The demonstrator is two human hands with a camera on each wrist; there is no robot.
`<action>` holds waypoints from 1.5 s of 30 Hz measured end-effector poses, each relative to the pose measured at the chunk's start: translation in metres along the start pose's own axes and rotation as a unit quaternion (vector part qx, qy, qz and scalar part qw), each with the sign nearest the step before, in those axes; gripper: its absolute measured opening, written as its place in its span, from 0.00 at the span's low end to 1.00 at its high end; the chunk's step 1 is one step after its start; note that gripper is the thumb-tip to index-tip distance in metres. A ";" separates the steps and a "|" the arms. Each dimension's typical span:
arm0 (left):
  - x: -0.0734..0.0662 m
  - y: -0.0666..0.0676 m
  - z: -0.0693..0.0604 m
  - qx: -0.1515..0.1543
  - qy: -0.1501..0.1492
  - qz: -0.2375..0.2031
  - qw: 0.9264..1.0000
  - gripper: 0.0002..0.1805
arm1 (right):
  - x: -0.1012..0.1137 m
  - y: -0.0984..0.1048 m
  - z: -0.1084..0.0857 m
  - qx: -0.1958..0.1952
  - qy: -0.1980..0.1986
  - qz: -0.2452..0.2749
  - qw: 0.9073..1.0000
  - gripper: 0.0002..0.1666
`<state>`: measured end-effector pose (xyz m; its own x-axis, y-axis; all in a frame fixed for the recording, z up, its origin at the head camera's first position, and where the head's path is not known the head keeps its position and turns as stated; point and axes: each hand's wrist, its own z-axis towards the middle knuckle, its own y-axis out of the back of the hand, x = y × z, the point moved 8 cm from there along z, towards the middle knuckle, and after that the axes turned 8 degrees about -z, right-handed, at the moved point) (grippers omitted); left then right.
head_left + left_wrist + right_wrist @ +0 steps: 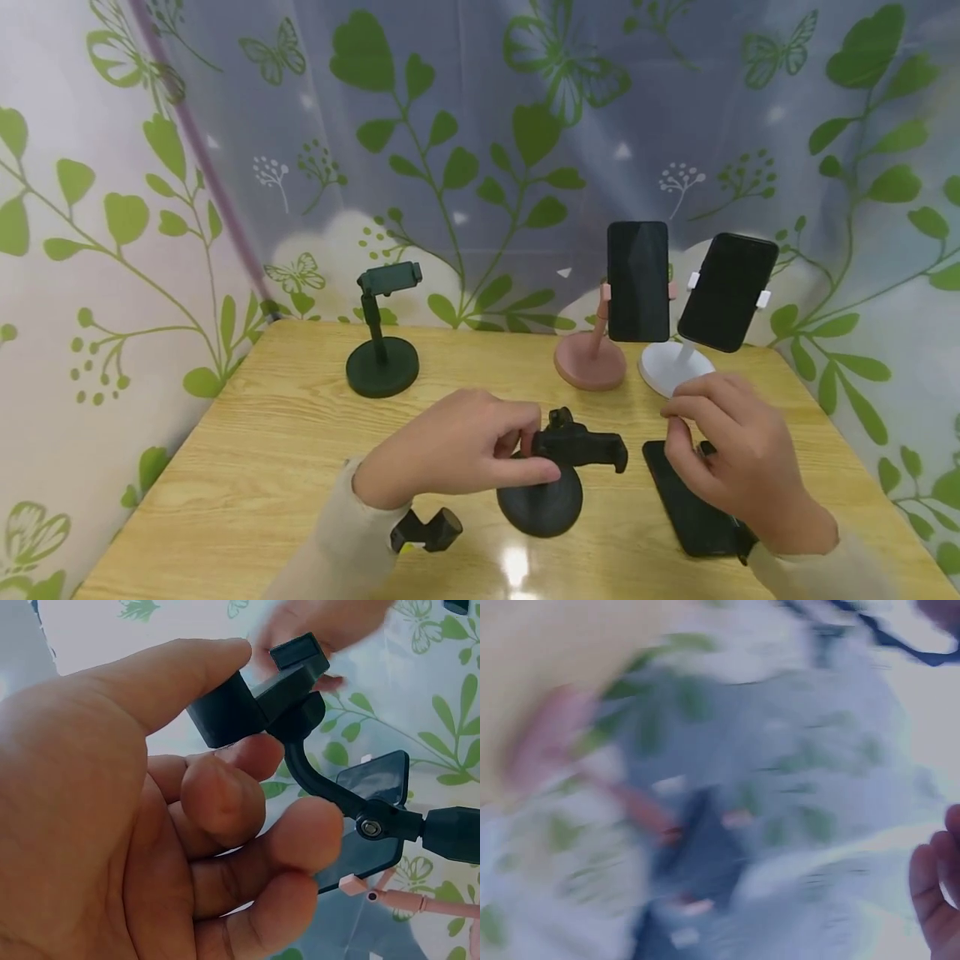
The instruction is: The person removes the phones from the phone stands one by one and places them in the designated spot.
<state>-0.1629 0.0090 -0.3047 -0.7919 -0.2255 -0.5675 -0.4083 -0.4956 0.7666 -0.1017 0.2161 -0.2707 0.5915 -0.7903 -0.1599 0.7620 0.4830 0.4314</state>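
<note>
Black stand (546, 502) sits on the bench (285, 467), its clamp (585, 448) pinched by the left hand (480, 442), while the right hand (738, 442), fingers loosely bent and gripping nothing, is over a phone (693, 525) lying beside the stand.

Finished in matt, smooth-looking plastic: black round-based phone stand (540, 508), dark-green round-based stand (382, 368) | In shiny metal: small round screw (370, 827) at black stand's joint | Faced in glassy gloss: upright black rectangular phone (637, 282) | Topped in glossy yellow wood grain: table (277, 467) | Hung in softly creased cloth: blue-grey leaf-print backdrop (480, 225)
</note>
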 end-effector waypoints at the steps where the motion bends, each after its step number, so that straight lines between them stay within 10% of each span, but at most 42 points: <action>1: 0.000 0.000 0.000 0.000 -0.002 0.002 1.000 0.18 | 0.008 0.003 0.008 -0.013 0.004 0.019 1.000 0.21; 15: 0.001 0.001 0.000 0.002 -0.022 0.004 1.000 0.20 | 0.057 0.030 0.053 -0.112 0.031 0.234 0.965 0.17; 25: -0.001 0.006 -0.001 -0.012 -0.031 -0.021 0.999 0.11 | 0.038 0.005 0.040 0.004 -0.030 0.116 0.993 0.21; 33: 0.008 0.007 0.001 -0.041 -0.008 -0.114 0.993 0.10 | 0.033 -0.013 0.028 0.076 -0.057 0.105 0.990 0.22; 45: 0.016 0.003 0.003 -0.032 0.003 -0.140 0.990 0.07 | 0.032 -0.018 0.028 0.072 -0.056 0.100 0.991 0.23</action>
<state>-0.1781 0.0068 -0.3100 -0.6488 -0.0757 -0.7571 -0.5822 -0.5913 0.5580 -0.1041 0.1716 -0.2586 0.6878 -0.7249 0.0373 0.5822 0.5816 0.5681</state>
